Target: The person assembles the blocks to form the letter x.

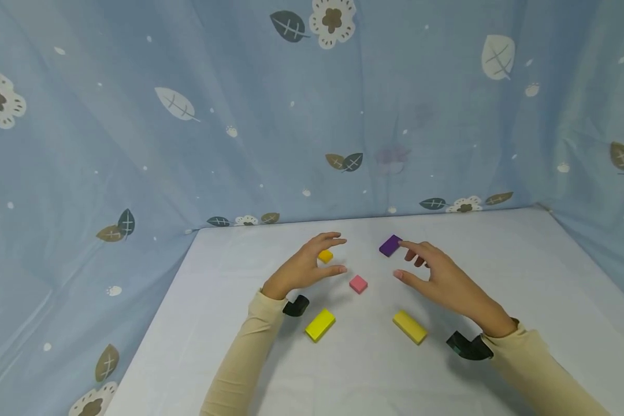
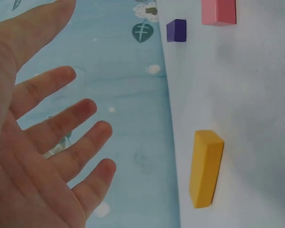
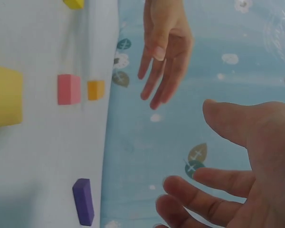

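Both hands hover over a white table with nothing in their grasp. The left hand (image 1: 305,266) has its fingers spread and partly covers an orange block (image 1: 325,256) behind it. The right hand (image 1: 442,280) is held with thumb and fingers apart, its index fingertip overlapping the edge of a purple block (image 1: 390,245) in the head view. Between the hands lies a pink block (image 1: 358,283). Nearer the front are a bright yellow block (image 1: 320,325) on the left and a duller yellow block (image 1: 409,327) on the right. In the left wrist view the fingers (image 2: 80,118) are extended, palm bare.
The white tabletop (image 1: 229,277) ends at a blue leaf-patterned curtain (image 1: 312,115) along the back and sides. Each wrist carries a dark strap-on device, one on the left wrist (image 1: 296,305) and one on the right wrist (image 1: 470,346).
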A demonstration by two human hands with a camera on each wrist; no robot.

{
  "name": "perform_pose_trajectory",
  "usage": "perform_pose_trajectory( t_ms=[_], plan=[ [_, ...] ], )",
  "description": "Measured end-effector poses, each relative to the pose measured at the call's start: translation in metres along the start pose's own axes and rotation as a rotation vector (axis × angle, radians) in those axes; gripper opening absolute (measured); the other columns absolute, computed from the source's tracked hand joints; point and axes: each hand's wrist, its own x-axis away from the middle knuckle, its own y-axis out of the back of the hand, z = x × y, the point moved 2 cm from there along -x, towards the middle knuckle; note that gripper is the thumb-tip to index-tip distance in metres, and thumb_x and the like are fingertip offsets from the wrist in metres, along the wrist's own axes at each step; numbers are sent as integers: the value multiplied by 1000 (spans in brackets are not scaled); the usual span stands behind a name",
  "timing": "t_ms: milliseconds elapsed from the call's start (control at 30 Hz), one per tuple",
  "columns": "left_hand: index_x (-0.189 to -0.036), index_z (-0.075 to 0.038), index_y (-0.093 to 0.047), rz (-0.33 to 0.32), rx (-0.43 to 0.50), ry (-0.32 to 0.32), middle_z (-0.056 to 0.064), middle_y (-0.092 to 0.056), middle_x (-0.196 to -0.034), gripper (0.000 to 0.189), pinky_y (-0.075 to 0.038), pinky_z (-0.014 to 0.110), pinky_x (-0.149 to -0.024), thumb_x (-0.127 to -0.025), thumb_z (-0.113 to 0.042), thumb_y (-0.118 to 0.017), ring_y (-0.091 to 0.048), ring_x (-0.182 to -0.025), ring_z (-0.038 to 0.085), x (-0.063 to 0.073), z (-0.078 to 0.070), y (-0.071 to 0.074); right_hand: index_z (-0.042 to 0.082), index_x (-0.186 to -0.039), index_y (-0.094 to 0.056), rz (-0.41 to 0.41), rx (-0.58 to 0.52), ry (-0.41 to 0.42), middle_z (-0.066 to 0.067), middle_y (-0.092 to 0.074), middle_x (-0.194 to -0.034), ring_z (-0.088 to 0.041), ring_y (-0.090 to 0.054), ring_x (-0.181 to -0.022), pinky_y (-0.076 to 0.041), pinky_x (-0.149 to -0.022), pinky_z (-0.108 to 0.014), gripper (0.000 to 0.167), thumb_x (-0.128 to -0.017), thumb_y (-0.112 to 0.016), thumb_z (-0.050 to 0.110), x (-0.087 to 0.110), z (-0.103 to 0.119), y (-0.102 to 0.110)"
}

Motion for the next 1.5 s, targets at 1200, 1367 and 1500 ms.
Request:
perform_pose_trajectory(
  t_ms=[1200,1367,1500],
  plan=[
    [-144,-9,-60,123,164,-47,6,-54,-152,53,-39,52,-121,-97,-29,-75,-46,-145,26,-13,25,-25,5,-126,-65,169,-51,-76,2,-62,-95,-13,-54,-88,-47,-69,-23,50,-92,-78,40,33,-16,-27],
    [-142,-7,-62,156,132,-53,9,-54,-151,51,-41,51,-119,-97,-29,-74,-48,-144,28,-16,26,-31,6,-122,-66,204,-58,-76,4,-60,-94,-9,-51,-83,-45,-67,-23,47,-91,-79,39,35,-19,-30],
    [-141,-7,-63,167,100,-63,10,-55,-151,49,-42,48,-119,-97,-28,-74,-49,-143,27,-19,25,-35,6,-119,-66,244,-84,-96,3,-59,-91,-8,-50,-78,-44,-63,-22,47,-89,-81,38,37,-23,-32]
  ],
)
